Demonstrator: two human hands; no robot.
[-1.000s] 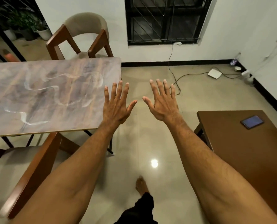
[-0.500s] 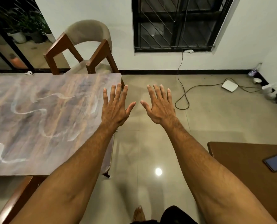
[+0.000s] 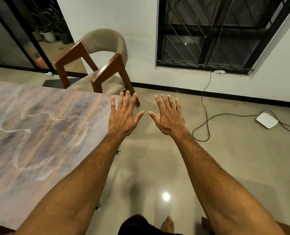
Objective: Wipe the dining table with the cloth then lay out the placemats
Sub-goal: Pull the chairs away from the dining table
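Observation:
The dining table (image 3: 39,133) has a marbled, wood-toned top and fills the left of the view. My left hand (image 3: 124,116) is stretched out over the table's right edge, fingers spread, holding nothing. My right hand (image 3: 168,116) is held out beside it above the floor, also spread and empty. No cloth or placemat is in view.
A wooden armchair with a beige seat (image 3: 98,65) stands past the table's far right corner. A black cable (image 3: 203,102) runs from the barred window (image 3: 217,34) down across the tiled floor to a white box (image 3: 267,119). My bare foot (image 3: 168,224) shows at the bottom.
The view has swung up and left: the brown side table with the phone has slid out of sight at the lower right. Both hands stay spread and empty in front of me.

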